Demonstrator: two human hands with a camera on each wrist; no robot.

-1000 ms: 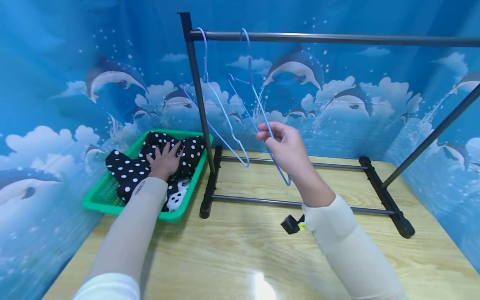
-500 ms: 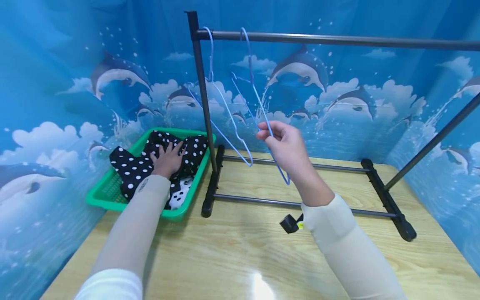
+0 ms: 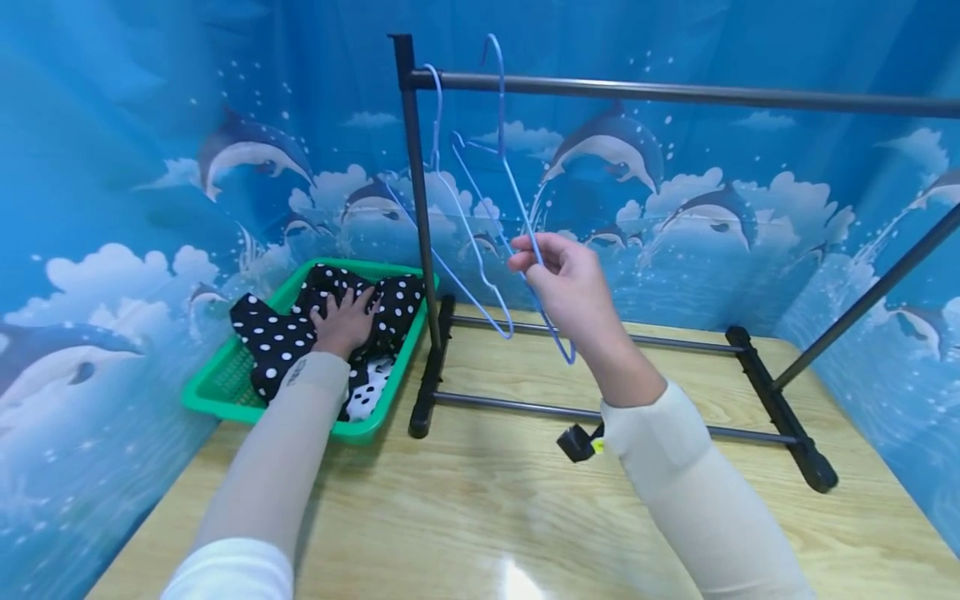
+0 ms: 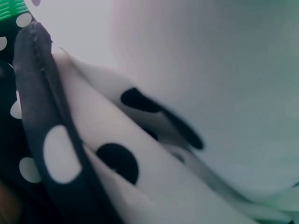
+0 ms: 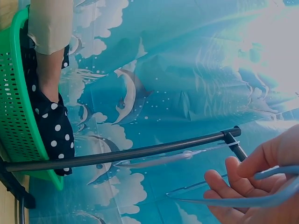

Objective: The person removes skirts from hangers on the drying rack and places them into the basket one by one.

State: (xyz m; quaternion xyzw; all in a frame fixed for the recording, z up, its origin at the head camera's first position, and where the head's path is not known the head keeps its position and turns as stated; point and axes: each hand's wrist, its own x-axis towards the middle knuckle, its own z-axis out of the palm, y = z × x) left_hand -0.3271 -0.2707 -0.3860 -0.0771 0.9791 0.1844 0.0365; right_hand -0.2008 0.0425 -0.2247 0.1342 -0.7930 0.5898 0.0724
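Note:
My left hand [image 3: 345, 325] rests with spread fingers on black cloth with white dots [image 3: 273, 337] in a green basket [image 3: 201, 400]. White cloth with black dots [image 3: 367, 393] shows below the wrist; it fills much of the left wrist view [image 4: 107, 135]. Thumb and fingers of my right hand [image 3: 566, 279] pinch one side of a blue wire hanger [image 3: 513, 187]. Its hook stands above the rail [image 3: 637, 89] of a black clothes rack. A second blue hanger [image 3: 459, 212] hangs at the rail's left end, left of the right hand.
The rack's left post [image 3: 422, 192] stands between the basket and my right hand. Its base bars [image 3: 517, 406] lie across the wooden table [image 3: 450, 517]. A small black block [image 3: 575, 443] is near my right sleeve. A dolphin-print curtain [image 3: 720, 192] closes off the back.
The right hand's hanger has risen, its hook going from on the rail to above it. My left hand stays on the dotted cloth. The head view has shifted slightly.

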